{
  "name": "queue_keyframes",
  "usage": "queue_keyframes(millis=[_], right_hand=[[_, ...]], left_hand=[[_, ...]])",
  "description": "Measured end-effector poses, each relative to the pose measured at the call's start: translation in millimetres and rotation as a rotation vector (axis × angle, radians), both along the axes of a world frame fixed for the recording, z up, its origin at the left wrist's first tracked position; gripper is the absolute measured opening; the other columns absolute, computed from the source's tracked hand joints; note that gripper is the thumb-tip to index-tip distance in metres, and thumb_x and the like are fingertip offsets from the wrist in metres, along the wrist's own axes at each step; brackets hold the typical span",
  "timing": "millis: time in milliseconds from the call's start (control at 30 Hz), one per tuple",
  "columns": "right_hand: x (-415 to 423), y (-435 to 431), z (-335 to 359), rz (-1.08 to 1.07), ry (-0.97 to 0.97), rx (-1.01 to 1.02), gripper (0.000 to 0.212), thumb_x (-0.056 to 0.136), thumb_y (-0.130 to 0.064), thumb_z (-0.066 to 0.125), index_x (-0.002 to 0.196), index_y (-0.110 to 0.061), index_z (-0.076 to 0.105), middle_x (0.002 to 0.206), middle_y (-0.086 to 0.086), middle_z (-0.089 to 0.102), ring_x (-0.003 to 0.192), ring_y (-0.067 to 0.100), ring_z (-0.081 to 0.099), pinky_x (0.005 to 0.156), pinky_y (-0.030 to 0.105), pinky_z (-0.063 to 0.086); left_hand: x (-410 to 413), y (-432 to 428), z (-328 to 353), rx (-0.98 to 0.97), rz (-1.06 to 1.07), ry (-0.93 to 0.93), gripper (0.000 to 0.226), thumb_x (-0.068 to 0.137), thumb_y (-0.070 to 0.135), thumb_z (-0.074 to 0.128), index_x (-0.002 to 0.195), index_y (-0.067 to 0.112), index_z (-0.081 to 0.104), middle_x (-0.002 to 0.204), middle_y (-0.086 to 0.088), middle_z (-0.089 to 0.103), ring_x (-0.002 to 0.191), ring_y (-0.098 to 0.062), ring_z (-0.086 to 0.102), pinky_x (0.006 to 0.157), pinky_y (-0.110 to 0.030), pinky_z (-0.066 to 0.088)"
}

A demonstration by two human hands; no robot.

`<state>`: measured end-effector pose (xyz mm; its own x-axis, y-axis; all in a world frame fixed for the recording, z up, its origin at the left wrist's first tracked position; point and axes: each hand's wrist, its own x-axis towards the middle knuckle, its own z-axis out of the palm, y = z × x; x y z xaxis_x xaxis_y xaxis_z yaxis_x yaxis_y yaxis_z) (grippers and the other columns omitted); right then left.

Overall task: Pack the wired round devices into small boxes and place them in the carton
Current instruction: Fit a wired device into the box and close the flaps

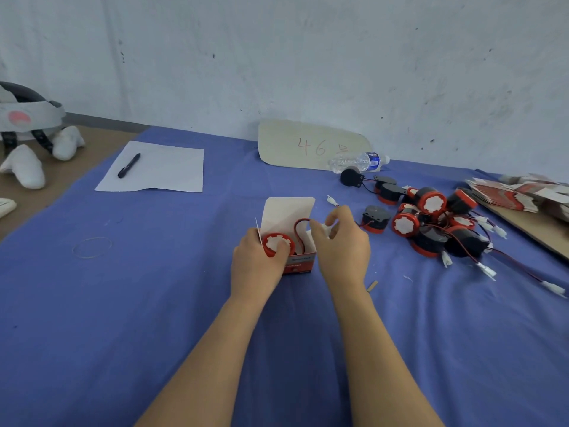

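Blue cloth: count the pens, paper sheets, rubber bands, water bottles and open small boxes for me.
Pen: 1
Paper sheet: 1
Rubber band: 1
Water bottle: 1
Open small box: 1
Total: 5

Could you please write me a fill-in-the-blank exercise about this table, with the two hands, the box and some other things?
1. The left hand holds the small box, which is ____, not closed.
2. The right hand pinches the ____ connector.
3. The water bottle lies on its ____.
4. The cardboard sign shows the number ____.

Missing words: open; white; side; 46.
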<state>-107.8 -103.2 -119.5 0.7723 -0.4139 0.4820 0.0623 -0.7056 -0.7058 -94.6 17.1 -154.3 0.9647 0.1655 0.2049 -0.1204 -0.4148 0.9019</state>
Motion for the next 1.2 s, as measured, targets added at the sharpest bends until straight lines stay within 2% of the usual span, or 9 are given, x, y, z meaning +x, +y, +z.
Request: queue_keyframes(millis=[100, 233, 300, 400, 500, 600, 800, 1033, 1200], right_hand=[[2.0, 6.3, -1.3, 0.019, 0.124, -0.111, 0.018, 0.089, -0.034, 0.059, 0.083, -0.021, 0.048, 0.067, 0.002, 0.055, 0.065, 0.024, 0.051, 0.053, 0.032, 0.035], [1.3, 8.0, 1.2, 0.004, 0.299, -0.230, 0.027, 0.091, -0.044, 0.055, 0.079, -0.021, 0.050, 0.076, -0.001, 0.060, 0.075, 0.021, 0.053, 0.058, 0.032, 0.040], [-1.5, 6.5, 5.8, 0.049, 0.359, -0.268, 0.033, 0.091, -0.044, 0.054, 0.069, -0.020, 0.049, 0.069, -0.004, 0.054, 0.069, 0.018, 0.048, 0.053, 0.029, 0.034], [-7.6, -0.2, 14.8, 0.202, 0.441, -0.337, 0.039, 0.092, -0.030, 0.052, 0.057, -0.013, 0.047, 0.053, 0.000, 0.041, 0.055, 0.018, 0.035, 0.046, 0.029, 0.025], [-10.5, -6.7, 22.7, 0.303, 0.512, -0.352, 0.026, 0.093, -0.016, 0.048, 0.076, -0.004, 0.063, 0.061, 0.006, 0.045, 0.062, 0.022, 0.039, 0.054, 0.029, 0.031], [-9.5, -3.9, 22.9, 0.283, 0.502, -0.350, 0.028, 0.093, -0.016, 0.050, 0.066, -0.012, 0.057, 0.057, 0.003, 0.044, 0.063, 0.023, 0.041, 0.051, 0.028, 0.030], [-10.2, -1.9, 20.4, 0.296, 0.465, -0.350, 0.048, 0.095, -0.036, 0.051, 0.051, -0.018, 0.041, 0.050, -0.001, 0.038, 0.049, 0.014, 0.034, 0.045, 0.027, 0.024], [-1.8, 8.4, 13.5, 0.081, 0.449, -0.314, 0.037, 0.095, -0.031, 0.053, 0.064, -0.013, 0.044, 0.060, 0.001, 0.043, 0.053, 0.015, 0.037, 0.044, 0.027, 0.022], [3.9, 14.4, 11.9, -0.012, 0.455, -0.377, 0.019, 0.094, -0.022, 0.053, 0.079, -0.012, 0.047, 0.073, 0.003, 0.048, 0.069, 0.022, 0.044, 0.044, 0.027, 0.022]], left_hand=[[-1.2, -0.5, 0.9, 0.007, 0.008, -0.016, 0.025, 0.088, 0.034, 0.060, 0.098, 0.015, 0.048, 0.097, -0.002, 0.060, 0.092, -0.022, 0.059, 0.075, -0.040, 0.053], [-2.8, -1.4, 1.1, 0.018, 0.011, -0.023, 0.026, 0.088, 0.033, 0.060, 0.098, 0.013, 0.049, 0.097, -0.004, 0.060, 0.094, -0.025, 0.057, 0.078, -0.044, 0.051], [-3.5, -1.3, 0.7, 0.016, 0.006, -0.028, 0.026, 0.088, 0.033, 0.060, 0.098, 0.011, 0.050, 0.097, -0.004, 0.060, 0.094, -0.026, 0.057, 0.078, -0.044, 0.051], [-4.6, -1.4, 2.1, 0.003, -0.012, -0.036, 0.020, 0.087, 0.032, 0.059, 0.095, 0.015, 0.049, 0.095, -0.002, 0.060, 0.092, -0.024, 0.057, 0.075, -0.041, 0.051], [-5.0, -1.1, 3.4, -0.001, -0.019, -0.038, 0.018, 0.087, 0.031, 0.058, 0.097, 0.018, 0.049, 0.099, -0.001, 0.060, 0.094, -0.023, 0.057, 0.077, -0.041, 0.051], [-4.9, -0.1, 3.2, -0.007, -0.015, -0.044, 0.018, 0.087, 0.030, 0.058, 0.096, 0.017, 0.050, 0.096, 0.000, 0.060, 0.093, -0.023, 0.057, 0.075, -0.040, 0.051], [-6.0, -1.7, 3.9, 0.005, -0.009, -0.032, 0.021, 0.087, 0.030, 0.058, 0.098, 0.013, 0.050, 0.097, -0.002, 0.060, 0.094, -0.024, 0.057, 0.076, -0.042, 0.051], [-5.7, -1.2, 5.0, 0.011, -0.018, -0.012, 0.024, 0.086, 0.031, 0.061, 0.095, 0.013, 0.048, 0.098, -0.003, 0.059, 0.095, -0.026, 0.056, 0.080, -0.046, 0.050], [-5.4, -1.1, 5.9, 0.029, -0.030, 0.015, 0.026, 0.086, 0.031, 0.059, 0.097, 0.011, 0.048, 0.099, -0.005, 0.058, 0.096, -0.028, 0.055, 0.081, -0.047, 0.050]])
